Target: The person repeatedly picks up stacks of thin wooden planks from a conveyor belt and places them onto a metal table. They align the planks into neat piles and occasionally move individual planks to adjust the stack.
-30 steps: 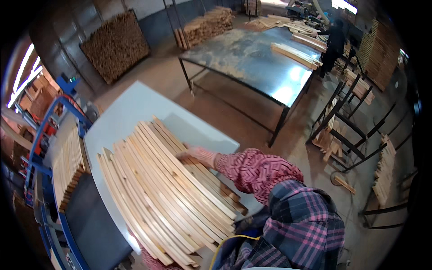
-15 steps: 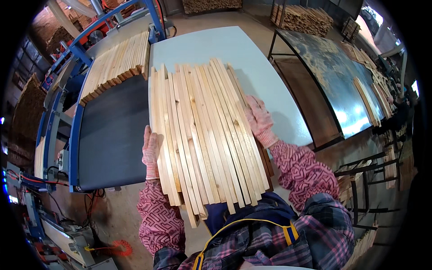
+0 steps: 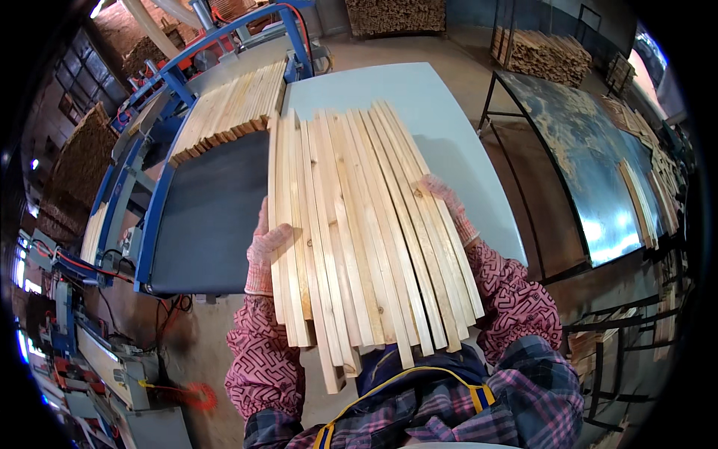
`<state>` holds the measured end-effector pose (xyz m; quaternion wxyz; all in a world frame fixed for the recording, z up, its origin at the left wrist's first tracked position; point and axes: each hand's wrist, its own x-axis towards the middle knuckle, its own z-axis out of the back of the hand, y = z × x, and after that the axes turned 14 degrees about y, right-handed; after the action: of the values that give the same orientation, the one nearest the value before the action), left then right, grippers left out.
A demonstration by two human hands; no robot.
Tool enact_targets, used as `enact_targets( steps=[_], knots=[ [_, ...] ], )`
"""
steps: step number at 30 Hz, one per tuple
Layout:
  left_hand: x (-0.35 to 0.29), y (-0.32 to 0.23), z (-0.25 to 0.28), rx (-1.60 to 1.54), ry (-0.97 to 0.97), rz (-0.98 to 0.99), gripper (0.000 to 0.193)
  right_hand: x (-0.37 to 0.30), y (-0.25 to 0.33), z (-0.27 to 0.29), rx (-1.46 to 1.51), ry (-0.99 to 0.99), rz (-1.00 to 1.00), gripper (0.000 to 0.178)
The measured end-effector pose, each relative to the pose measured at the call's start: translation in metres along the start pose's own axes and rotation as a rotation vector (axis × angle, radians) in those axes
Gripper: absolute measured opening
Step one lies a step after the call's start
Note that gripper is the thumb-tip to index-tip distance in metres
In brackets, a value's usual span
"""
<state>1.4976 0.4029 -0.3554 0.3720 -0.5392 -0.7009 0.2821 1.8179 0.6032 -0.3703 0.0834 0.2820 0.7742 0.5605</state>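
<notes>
A wide row of pale wooden strips (image 3: 366, 232) lies side by side in front of me, partly over the light grey tabletop, with uneven near ends close to my apron. My left hand (image 3: 267, 243), in a pinkish knit glove, grips the row's left edge, thumb on top and the other fingers down the side. On the right edge my right hand (image 3: 451, 206), gloved alike, clasps the outer strips with its thumb over the top; its fingers are mostly hidden by the wood. The row is squeezed between both hands.
To the left, a blue-framed machine (image 3: 161, 168) has a dark belt (image 3: 213, 217) with another row of strips (image 3: 232, 97) on it. The grey tabletop (image 3: 464, 161) extends beyond my row. A metal-topped table (image 3: 576, 157) stands at right, with loose strips on it.
My left thumb has come over the top of the strips. The right hand has closed in against the right edge, its thumb now on top. The surroundings have shifted rightward in view.
</notes>
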Motion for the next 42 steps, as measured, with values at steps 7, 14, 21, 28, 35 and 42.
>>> enact_targets(
  steps=[7,14,21,28,35,42],
  knots=[
    [0.016,-0.001,-0.075,0.41,-0.031,0.088,0.091,-0.032,-0.01,0.045,-0.168,-0.074,0.121,0.028],
    [0.033,0.011,-0.075,0.832,-0.016,0.224,0.092,-0.06,-0.01,0.045,0.162,-0.097,0.068,0.05],
    [0.044,-0.023,-0.091,1.488,0.041,0.992,0.077,-0.051,-0.083,0.101,0.108,-0.173,-0.15,0.057],
    [-0.014,-0.123,0.028,1.714,-0.643,0.488,0.078,-0.058,-0.065,0.082,-0.01,-0.24,-0.128,0.04],
    [-0.052,-0.146,0.12,1.479,-0.782,0.981,0.08,-0.061,-0.028,0.066,0.075,-0.208,-0.078,0.026],
    [-0.056,-0.145,0.119,1.468,-0.837,1.027,0.078,-0.045,-0.012,0.069,-1.346,-0.252,-0.534,0.05]
  ],
)
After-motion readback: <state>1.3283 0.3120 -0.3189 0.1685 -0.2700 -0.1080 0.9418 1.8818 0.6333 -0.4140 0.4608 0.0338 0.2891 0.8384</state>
